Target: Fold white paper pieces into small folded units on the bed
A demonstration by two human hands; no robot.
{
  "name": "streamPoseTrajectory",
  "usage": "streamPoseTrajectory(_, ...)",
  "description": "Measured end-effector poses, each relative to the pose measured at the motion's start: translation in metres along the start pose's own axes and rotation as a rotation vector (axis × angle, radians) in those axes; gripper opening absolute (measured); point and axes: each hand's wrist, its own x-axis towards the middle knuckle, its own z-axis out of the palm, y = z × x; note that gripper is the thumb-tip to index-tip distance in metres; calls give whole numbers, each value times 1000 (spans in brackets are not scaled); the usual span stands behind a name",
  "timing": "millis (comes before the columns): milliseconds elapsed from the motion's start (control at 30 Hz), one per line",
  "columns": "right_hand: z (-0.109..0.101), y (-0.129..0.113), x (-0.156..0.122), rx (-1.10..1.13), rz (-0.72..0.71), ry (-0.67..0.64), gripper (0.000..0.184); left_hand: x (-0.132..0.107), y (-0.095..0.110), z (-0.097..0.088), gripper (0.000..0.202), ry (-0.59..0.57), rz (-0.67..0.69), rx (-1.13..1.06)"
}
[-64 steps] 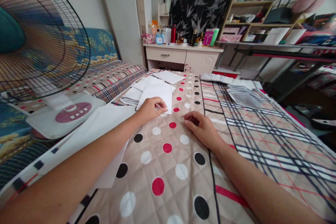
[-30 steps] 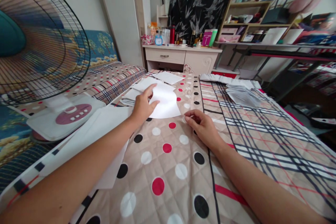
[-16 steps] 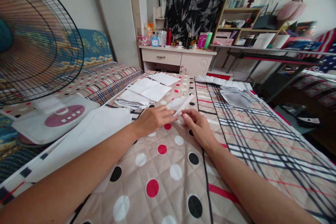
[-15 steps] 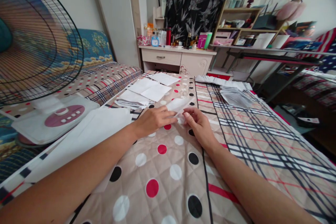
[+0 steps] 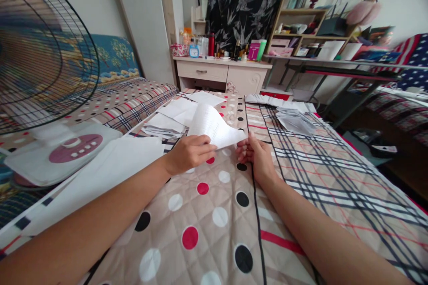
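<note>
Your left grip (image 5: 192, 153) and right grip (image 5: 256, 155) pinch a curled white sheet (image 5: 212, 127), which arches between them above a quilted, dotted and checked bedspread (image 5: 217, 187). Beyond your left grip lie loose papers (image 5: 179, 109); to its left, larger sheets (image 5: 122, 160) lie overlapping, near a white fan base (image 5: 65, 150). A grey stack (image 5: 294, 121) sits beyond and right of your right grip; a cluttered dresser (image 5: 202, 71) stands far past both

Smooth, matt paper is seen in the sheet (image 5: 209, 124), quilted cloth in the bedspread (image 5: 216, 196), smooth plastic in the fan base (image 5: 31, 160).
</note>
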Motion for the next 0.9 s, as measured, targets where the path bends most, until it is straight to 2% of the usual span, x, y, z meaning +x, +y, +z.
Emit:
streamPoseTrajectory(133, 0, 0, 1, -2, 10, -2, 40, -1, 2, -3, 23, -18, -59, 46)
streamPoseTrajectory(333, 0, 0, 0, 62, 19, -21, 24, -4, -3, -2, 18, 59, -95, 170)
streamPoseTrajectory(467, 1, 1, -1, -11, -9, -61, 27, -3, -2, 2, 18, -33, -121, 177)
streamPoseTrajectory(533, 3, 1, -1, -92, -31, -106, 29, 1, 3, 3, 16, -55, -156, 85)
streamPoseTrajectory(667, 5, 2, -3, -235, -82, -219, 31, 9, 15, 8, 8, 15, -321, -209)
streamPoseTrajectory(767, 6, 3, -4, -296, -97, -256, 31, 13, 19, 12, 16, -1, -422, -383)
streamPoseTrajectory(900, 7, 5, -3, -331, -112, -290, 31, 14, 18, 16, 21, -49, -476, -504)
